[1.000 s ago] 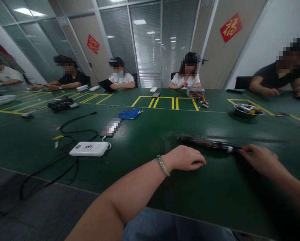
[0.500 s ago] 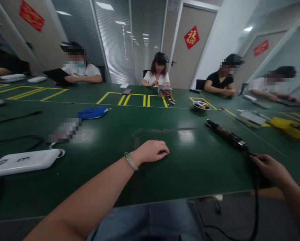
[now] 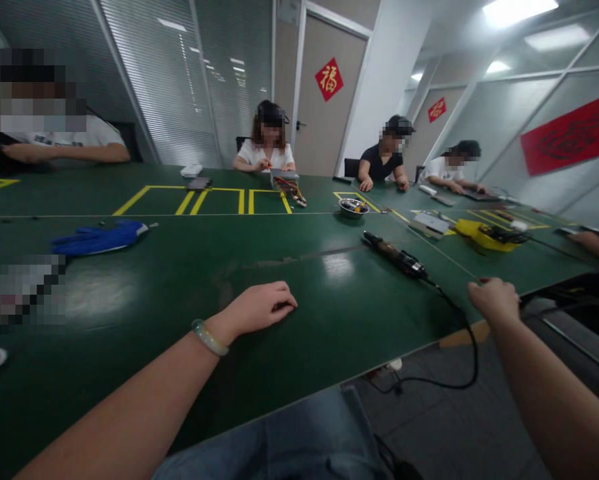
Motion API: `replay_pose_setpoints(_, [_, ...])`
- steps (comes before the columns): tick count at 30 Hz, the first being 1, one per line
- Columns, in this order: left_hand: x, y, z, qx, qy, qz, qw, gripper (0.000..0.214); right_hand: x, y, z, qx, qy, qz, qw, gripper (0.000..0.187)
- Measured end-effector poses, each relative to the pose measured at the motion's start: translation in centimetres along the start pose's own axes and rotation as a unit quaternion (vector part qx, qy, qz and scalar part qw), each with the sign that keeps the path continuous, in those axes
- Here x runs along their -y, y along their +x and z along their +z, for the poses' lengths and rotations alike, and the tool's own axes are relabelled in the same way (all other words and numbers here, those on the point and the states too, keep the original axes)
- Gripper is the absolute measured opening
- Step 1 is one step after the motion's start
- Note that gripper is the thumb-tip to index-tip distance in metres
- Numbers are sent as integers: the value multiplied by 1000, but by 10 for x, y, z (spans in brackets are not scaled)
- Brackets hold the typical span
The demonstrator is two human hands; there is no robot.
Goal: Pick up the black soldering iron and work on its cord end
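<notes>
My left hand (image 3: 259,308) rests palm down on the green table (image 3: 179,280), its fingers curled under in a loose fist with nothing showing in them. A pale green bangle (image 3: 209,337) circles that wrist. My right hand (image 3: 492,299) hovers over the table's right edge, seen from behind, with fingers folded away from me; what they hold, if anything, is hidden. A black power screwdriver (image 3: 394,253) lies on the table to the left of and beyond that hand. Its black cable (image 3: 472,333) loops off the edge just beside the hand.
A blue glove (image 3: 99,238) lies far left and a metal bowl (image 3: 353,208) sits beyond the screwdriver. A yellow object (image 3: 484,235) lies at the right. Several people sit round the table. The table edge runs diagonally past my right hand, with floor below.
The view has swung to the right. My right hand has come off the screwdriver's cable end and risen by the table edge. My left hand has stayed put.
</notes>
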State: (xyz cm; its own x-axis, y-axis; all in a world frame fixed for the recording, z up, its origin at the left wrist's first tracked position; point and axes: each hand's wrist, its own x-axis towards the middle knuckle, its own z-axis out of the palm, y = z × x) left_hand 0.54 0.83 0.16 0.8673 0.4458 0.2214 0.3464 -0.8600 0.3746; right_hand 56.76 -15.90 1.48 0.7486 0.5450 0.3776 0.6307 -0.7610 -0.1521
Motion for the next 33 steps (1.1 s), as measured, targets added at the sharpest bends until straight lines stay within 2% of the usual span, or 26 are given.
replay_pose_setpoints(4, [1, -2, 0, 0, -1, -4, 1000, 22, 87, -3, 14, 38, 71, -9, 997, 63])
replay_pose_setpoints(7, [1, -3, 0, -4, -2, -1, 1000, 21, 133, -8, 35, 83, 97, 2, 992, 67])
replay_pose_setpoints(9, [1, -3, 0, -4, -2, 3, 1000, 20, 147, -8, 48, 75, 95, 35, 992, 66])
replay_pose_setpoints(12, [1, -1, 1, -4, 5, 4, 1000, 20, 150, 1, 57, 78, 108, 64, 989, 64])
replay_pose_setpoints(16, [0, 4, 2, -5, 16, 12, 1000, 20, 151, 12, 47, 136, 130, 63, 980, 58])
replay_pose_setpoints(18, [-1, 5, 2, -7, 16, 14, 1000, 22, 163, 9, 37, 159, 143, 37, 976, 56])
replay_pose_setpoints(20, [-3, 6, 1, -8, 16, 16, 1000, 23, 188, -2, 30, 180, 165, -17, 970, 54])
replay_pose_setpoints(23, [-5, 7, 1, -25, 22, 19, 999, 26, 246, -31, 27, 193, 198, -119, 954, 48])
replay_pose_setpoints(25, [-5, 8, 0, -59, 33, 12, 998, 32, 292, -60, 29, 200, 220, -192, 935, 43])
replay_pose_setpoints(29, [0, 7, -2, -186, 70, -53, 979, 51, 378, -139, 29, 226, 255, -308, 888, 35])
replay_pose_setpoints(31, [5, 4, -3, -240, 93, -90, 962, 61, 408, -180, 25, 236, 274, -356, 862, 36])
replay_pose_setpoints(33, [10, 1, -5, -255, 113, -105, 955, 72, 427, -211, 19, 252, 294, -381, 840, 35])
